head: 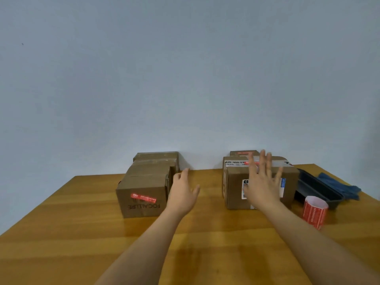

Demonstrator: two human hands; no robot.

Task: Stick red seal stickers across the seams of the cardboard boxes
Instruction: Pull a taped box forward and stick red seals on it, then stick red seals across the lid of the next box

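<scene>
Leftmost, a row of cardboard boxes (144, 194) is seen on the wooden table (61, 223), running back toward the pale wall (185, 68). On the near face of the front box, a red seal sticker (143, 198) is stuck above upside-down printed lettering. Just to the right of that box, the left hand (183, 192) is held out with its fingers loosely extended and nothing gripped; whether it touches the box side cannot be told.

Further right, a bare stretch of table is left between the two groups. A second group of boxes (261, 182) is then found, with a larger box in front and a smaller one behind it near the wall. A red strip is visible on top of each, though partly hidden. White labels are carried on the top and front of the larger box. In front of it, the right hand (262, 182) is raised with fingers straight and spread, nothing being held; contact with the box cannot be judged.

To the right of that arm, a roll of red stickers (314, 210) is stood upright on the table. Behind it a black tray (320, 190) is laid, and a blue cloth (341, 186) is set beside the tray's far side.
</scene>
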